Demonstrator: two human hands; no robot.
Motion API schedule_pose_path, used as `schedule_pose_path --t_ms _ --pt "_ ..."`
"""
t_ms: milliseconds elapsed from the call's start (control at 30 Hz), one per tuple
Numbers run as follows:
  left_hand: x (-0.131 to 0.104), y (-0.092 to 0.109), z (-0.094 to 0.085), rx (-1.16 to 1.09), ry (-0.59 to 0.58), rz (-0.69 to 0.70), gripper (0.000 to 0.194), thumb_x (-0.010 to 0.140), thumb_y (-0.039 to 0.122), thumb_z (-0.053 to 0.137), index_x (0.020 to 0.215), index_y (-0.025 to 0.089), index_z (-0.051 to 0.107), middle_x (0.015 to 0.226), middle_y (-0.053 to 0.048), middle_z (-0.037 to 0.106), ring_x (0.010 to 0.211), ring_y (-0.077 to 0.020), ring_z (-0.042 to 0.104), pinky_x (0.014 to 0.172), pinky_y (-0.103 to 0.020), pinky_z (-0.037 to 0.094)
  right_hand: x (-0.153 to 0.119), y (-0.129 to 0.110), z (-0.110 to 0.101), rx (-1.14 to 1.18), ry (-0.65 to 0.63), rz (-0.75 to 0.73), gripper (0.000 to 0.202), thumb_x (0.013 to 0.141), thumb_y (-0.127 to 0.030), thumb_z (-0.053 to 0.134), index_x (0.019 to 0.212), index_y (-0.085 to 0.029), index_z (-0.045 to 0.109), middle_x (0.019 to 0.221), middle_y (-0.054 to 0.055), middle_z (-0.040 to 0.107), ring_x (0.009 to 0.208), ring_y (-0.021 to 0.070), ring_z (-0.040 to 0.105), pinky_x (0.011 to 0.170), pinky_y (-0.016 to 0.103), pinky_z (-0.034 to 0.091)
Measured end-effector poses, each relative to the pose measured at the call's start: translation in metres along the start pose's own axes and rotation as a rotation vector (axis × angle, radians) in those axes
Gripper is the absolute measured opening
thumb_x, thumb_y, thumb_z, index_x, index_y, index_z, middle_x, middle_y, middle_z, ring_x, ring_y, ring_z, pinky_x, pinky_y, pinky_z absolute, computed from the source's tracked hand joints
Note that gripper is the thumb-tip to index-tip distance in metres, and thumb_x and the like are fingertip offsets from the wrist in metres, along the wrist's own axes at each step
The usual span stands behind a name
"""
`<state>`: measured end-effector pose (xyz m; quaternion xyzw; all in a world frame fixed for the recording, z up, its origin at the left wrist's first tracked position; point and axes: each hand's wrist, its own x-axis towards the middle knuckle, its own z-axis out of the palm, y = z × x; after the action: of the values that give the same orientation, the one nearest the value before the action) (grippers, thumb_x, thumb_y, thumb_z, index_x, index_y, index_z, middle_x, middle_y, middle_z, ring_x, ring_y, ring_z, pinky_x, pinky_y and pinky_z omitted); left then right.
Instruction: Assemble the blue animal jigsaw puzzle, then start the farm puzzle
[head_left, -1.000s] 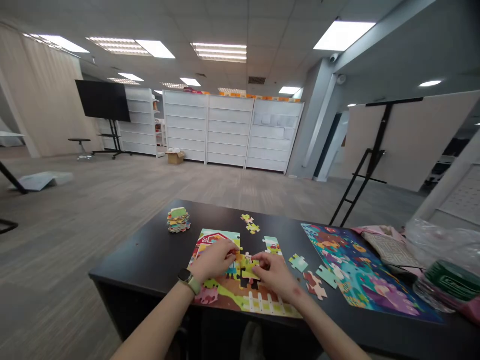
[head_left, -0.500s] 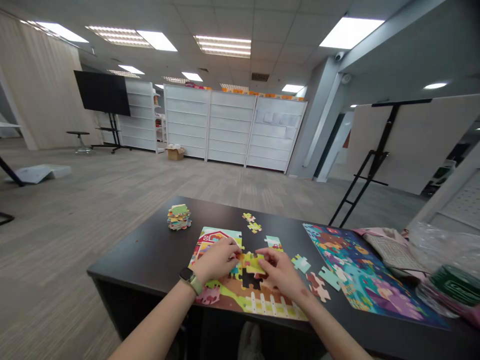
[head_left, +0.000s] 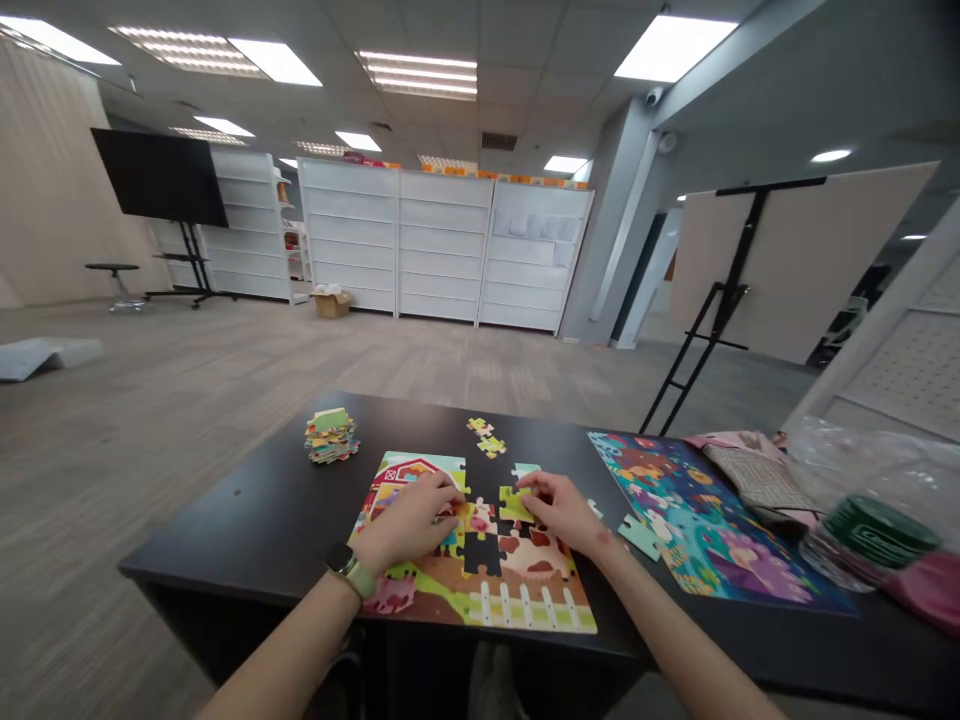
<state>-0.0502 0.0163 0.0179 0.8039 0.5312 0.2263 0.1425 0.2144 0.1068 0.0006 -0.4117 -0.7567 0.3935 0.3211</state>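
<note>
A farm jigsaw puzzle [head_left: 517,605] lies on the dark table, with a hole in its middle where the tabletop shows. My right hand [head_left: 559,512] pinches a yellow-green puzzle piece [head_left: 514,504] at its right edge, just above the brown-and-white cow part. On the left of the puzzle rests my left hand [head_left: 420,512], fingers bent and lowered onto the barn area. Its fingertips are close to a cow-face piece [head_left: 480,518] and are partly hidden. Behind the right fingers, a pale blue-green piece [head_left: 526,470] is partly covered.
A stack of puzzle pieces [head_left: 331,436] stands at the back left of the table [head_left: 262,510]. Two loose pieces [head_left: 491,447] lie at the back. To the right are a pale green piece [head_left: 640,537], a sea-themed puzzle [head_left: 705,540] and a clear plastic bag [head_left: 862,470].
My right hand has moved the yellow-green piece away from my left hand, toward the right side of the puzzle. The cow-face piece is now uncovered. The camera view has shifted right.
</note>
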Motion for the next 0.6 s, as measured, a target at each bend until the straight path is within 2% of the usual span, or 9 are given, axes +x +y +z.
schedule_pose_path --t_ms 167,233,300,367,467,533,600 --pt "0.002 0.002 0.000 0.009 -0.014 -0.008 0.027 0.088 0.025 0.055 0.112 0.023 0.067 0.112 -0.007 0.058 0.107 -0.0240 0.053 0.097 -0.035 0.042 -0.002 -0.002 -0.001 0.023 -0.020 0.052 0.023 0.078 -0.035 0.059 0.093 -0.018 0.065 0.058 -0.004 0.058 0.048 0.0139 0.054 0.052 0.026 0.043" --pt "0.002 0.002 0.002 0.012 -0.009 -0.005 0.027 0.088 0.024 0.054 0.112 0.023 0.067 0.112 -0.007 0.058 0.108 -0.0240 0.053 0.097 -0.035 0.043 -0.001 -0.003 -0.001 -0.053 -0.005 0.008 0.022 0.079 -0.033 0.059 0.093 -0.019 0.067 0.058 -0.003 0.059 0.051 0.0143 0.054 0.054 0.026 0.042" --pt "0.002 0.001 0.003 0.020 0.000 -0.002 0.027 0.088 0.023 0.054 0.112 0.023 0.066 0.111 -0.007 0.058 0.108 -0.0243 0.054 0.096 -0.035 0.043 0.000 -0.004 -0.002 -0.141 0.078 -0.067 0.021 0.080 -0.033 0.058 0.092 -0.019 0.068 0.060 -0.003 0.059 0.056 0.0151 0.055 0.058 0.026 0.042" --pt "0.002 0.000 0.005 0.031 0.014 0.003 0.026 0.087 0.023 0.054 0.110 0.023 0.066 0.110 -0.007 0.059 0.107 -0.0246 0.054 0.096 -0.036 0.044 0.003 -0.003 -0.006 -0.166 0.255 -0.114 0.024 0.083 -0.035 0.055 0.096 -0.019 0.068 0.064 -0.002 0.059 0.060 0.0158 0.055 0.060 0.027 0.042" --pt "0.004 0.000 0.008 0.057 0.037 0.000 0.023 0.088 0.024 0.054 0.107 0.023 0.067 0.109 -0.007 0.060 0.106 -0.0252 0.055 0.096 -0.037 0.044 0.007 0.000 -0.013 -0.127 0.506 -0.105 0.030 0.085 -0.037 0.052 0.103 -0.016 0.065 0.067 0.000 0.059 0.061 0.0166 0.054 0.061 0.027 0.043" --pt "0.007 0.002 0.011 0.075 0.051 -0.020 0.024 0.088 0.024 0.054 0.108 0.023 0.067 0.107 -0.008 0.061 0.106 -0.0261 0.057 0.095 -0.038 0.045 0.009 0.003 -0.016 -0.126 0.539 -0.098 0.032 0.084 -0.036 0.052 0.105 -0.016 0.064 0.068 0.000 0.059 0.061 0.0168 0.055 0.061 0.028 0.043" --pt "0.013 0.006 0.016 0.068 0.078 -0.038 0.027 0.088 0.024 0.054 0.113 0.022 0.065 0.108 -0.008 0.062 0.106 -0.0265 0.058 0.095 -0.039 0.046 0.010 0.006 -0.014 -0.154 0.480 -0.105 0.032 0.084 -0.034 0.051 0.106 -0.017 0.065 0.071 0.000 0.061 0.062 0.0169 0.056 0.062 0.028 0.043"
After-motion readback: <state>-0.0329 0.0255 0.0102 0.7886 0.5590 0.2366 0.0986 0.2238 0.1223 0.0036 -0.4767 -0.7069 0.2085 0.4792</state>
